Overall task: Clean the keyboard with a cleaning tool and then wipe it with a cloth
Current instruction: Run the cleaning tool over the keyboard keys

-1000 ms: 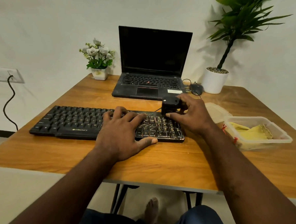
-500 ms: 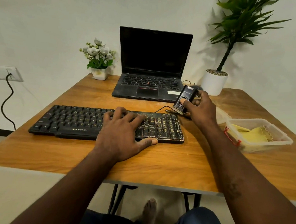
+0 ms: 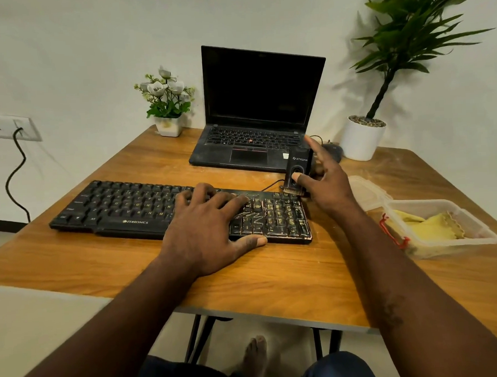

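The brushing step is judged to be in hand. The keyboard (image 3: pixel 145 211) is laid across the table (image 3: pixel 125 269) and is pinned by the left hand (image 3: pixel 206 233), which is pressed flat on the keys with fingers spread. The tool (image 3: pixel 298 168), a small black unit with bristles at its foot, is held upright by the right hand (image 3: pixel 326 184) at the keyboard's far right corner. The thumb is pressed on its front, the index finger is raised free, and the other fingers are hidden behind it. Whether the bristles touch the top row cannot be told. Pale dust is seen streaked over the right-hand keys. The cloth (image 3: pixel 436 227) is crumpled in an open tub (image 3: pixel 491 237) well to the right. Next, the bristles are probably to be drawn lightly along the dusty rows; wiping is not yet due.
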`<state>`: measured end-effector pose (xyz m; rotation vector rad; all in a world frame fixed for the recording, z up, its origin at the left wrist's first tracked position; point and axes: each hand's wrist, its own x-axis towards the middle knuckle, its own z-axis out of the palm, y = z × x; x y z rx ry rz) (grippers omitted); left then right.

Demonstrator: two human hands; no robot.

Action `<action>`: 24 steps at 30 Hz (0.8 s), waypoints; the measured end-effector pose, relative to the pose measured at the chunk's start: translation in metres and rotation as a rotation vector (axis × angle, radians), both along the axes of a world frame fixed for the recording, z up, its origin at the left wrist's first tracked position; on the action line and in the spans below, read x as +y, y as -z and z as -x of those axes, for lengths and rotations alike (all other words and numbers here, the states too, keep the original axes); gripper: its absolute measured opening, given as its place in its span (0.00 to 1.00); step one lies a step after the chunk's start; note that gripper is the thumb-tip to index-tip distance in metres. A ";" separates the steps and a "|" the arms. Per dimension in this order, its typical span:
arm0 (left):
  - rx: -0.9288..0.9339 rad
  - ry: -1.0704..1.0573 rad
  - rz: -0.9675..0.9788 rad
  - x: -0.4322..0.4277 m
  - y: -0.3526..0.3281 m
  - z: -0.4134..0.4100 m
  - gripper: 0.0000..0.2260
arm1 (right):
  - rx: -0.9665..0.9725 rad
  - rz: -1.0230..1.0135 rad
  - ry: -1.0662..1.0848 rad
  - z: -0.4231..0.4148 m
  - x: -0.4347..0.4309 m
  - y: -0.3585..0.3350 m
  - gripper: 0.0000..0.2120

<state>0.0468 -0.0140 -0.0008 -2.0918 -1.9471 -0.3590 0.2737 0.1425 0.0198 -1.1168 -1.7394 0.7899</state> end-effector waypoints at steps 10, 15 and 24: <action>-0.002 -0.005 0.009 0.000 0.000 0.000 0.43 | 0.015 -0.016 -0.043 0.001 0.004 -0.003 0.44; -0.003 -0.008 0.018 0.001 -0.001 0.000 0.44 | -0.119 -0.062 -0.163 0.024 0.006 -0.017 0.44; -0.015 -0.005 0.013 0.002 0.000 0.001 0.43 | -0.148 0.048 -0.202 -0.002 0.013 -0.017 0.41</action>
